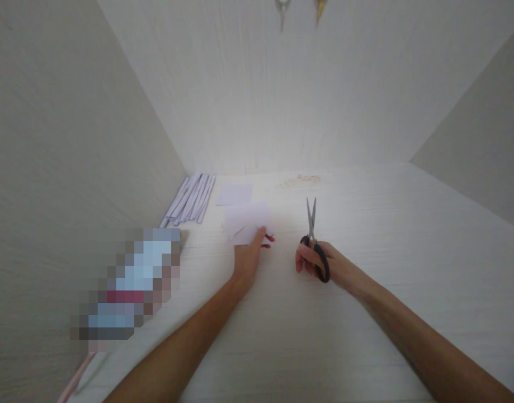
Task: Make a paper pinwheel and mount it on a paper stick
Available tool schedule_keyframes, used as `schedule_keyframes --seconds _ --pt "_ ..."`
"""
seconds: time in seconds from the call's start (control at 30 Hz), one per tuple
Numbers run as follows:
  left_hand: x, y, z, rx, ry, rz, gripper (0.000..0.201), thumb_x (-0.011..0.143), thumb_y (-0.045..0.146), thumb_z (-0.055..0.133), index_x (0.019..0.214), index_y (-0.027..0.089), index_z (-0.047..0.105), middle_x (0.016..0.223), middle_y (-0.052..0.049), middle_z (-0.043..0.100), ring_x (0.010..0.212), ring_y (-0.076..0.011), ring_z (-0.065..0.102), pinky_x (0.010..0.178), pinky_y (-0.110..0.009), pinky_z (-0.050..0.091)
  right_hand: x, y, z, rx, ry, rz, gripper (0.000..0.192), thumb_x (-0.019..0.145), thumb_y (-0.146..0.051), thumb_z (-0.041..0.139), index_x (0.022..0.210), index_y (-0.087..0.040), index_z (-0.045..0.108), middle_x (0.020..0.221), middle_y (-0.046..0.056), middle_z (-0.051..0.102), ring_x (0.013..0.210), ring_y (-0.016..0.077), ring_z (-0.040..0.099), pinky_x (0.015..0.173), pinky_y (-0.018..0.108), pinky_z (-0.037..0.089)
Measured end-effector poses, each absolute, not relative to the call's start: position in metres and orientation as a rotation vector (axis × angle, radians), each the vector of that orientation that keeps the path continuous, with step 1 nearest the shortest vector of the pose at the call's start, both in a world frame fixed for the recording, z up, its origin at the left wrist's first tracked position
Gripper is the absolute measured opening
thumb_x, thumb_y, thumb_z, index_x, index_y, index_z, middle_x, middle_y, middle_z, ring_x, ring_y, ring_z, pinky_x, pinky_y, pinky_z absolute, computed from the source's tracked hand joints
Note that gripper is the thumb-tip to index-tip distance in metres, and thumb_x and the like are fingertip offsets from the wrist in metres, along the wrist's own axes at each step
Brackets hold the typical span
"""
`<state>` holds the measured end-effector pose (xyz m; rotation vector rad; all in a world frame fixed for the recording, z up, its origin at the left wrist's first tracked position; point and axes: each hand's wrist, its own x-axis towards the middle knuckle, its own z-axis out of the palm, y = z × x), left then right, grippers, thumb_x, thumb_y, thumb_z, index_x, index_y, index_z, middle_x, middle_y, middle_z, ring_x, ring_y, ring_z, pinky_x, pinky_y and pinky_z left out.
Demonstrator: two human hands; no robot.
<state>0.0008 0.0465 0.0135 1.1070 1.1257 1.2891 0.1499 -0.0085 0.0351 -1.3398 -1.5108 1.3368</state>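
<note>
My left hand grips a sheet of white paper by its near right edge, thumb on top and fingers beneath. A slit or fold line runs across the paper's near left part; I cannot tell which. In my right hand is a pair of scissors with black handles and silver blades. The blades are slightly apart and point away from me, to the right of the paper and not touching it. Just behind the held sheet lies another piece of white paper, flat on the table.
Several rolled white paper tubes lie in a pile at the back left. A pixelated device with a cable stands at the left wall. Small tan scraps or marks show near the back wall, where two pointed objects hang.
</note>
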Motion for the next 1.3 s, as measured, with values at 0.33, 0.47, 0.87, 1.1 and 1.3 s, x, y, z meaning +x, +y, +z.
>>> schedule_keyframes --seconds 0.33,0.47,0.87,1.1,1.3 --pt "-0.001 0.057 0.013 0.906 1.008 1.473 0.012 0.066 0.027 0.055 0.068 0.015 0.056 0.064 0.001 0.06 0.061 -0.0112 0.059 0.048 -0.019 0.041 0.155 -0.016 0.045 -1.503 -1.817 1.373 0.041 0.075 -0.051 0.041 0.057 -0.015 0.047 0.052 0.001 0.05 0.046 0.0082 0.04 0.043 0.02 0.029" --pt "-0.001 0.057 0.013 0.9 0.985 1.467 0.011 0.067 0.026 0.055 0.067 0.016 0.056 0.063 0.001 0.06 0.059 -0.0111 0.058 0.047 -0.019 0.041 0.156 -0.017 0.036 -1.59 -1.844 1.359 0.041 0.074 -0.049 0.043 0.051 -0.016 0.041 0.041 -0.001 0.047 0.04 0.0085 0.04 0.041 0.021 0.029" --pt "0.0 0.055 0.014 0.92 0.991 1.416 0.011 0.067 0.026 0.054 0.068 0.015 0.055 0.061 0.001 0.059 0.055 -0.0101 0.057 0.046 -0.019 0.041 0.157 -0.017 0.032 -1.647 -1.904 1.343 0.041 0.075 -0.047 0.043 0.048 -0.016 0.041 0.039 -0.001 0.046 0.037 0.0072 0.037 0.038 0.02 0.026" --pt "0.001 0.055 0.015 0.936 0.995 1.402 0.011 0.067 0.026 0.055 0.066 0.015 0.054 0.059 0.001 0.059 0.054 -0.0094 0.057 0.046 -0.018 0.041 0.157 -0.016 0.032 -1.644 -1.907 1.343 0.042 0.075 -0.048 0.043 0.048 -0.016 0.042 0.039 -0.001 0.047 0.037 0.0071 0.038 0.038 0.02 0.026" --pt "0.001 0.054 0.016 0.913 1.009 1.402 0.011 0.066 0.025 0.055 0.065 0.014 0.053 0.058 0.001 0.058 0.052 -0.0093 0.057 0.045 -0.018 0.04 0.157 -0.016 0.033 -1.636 -1.878 1.365 0.042 0.073 -0.049 0.044 0.048 -0.016 0.042 0.038 -0.002 0.045 0.036 0.0068 0.036 0.037 0.02 0.026"
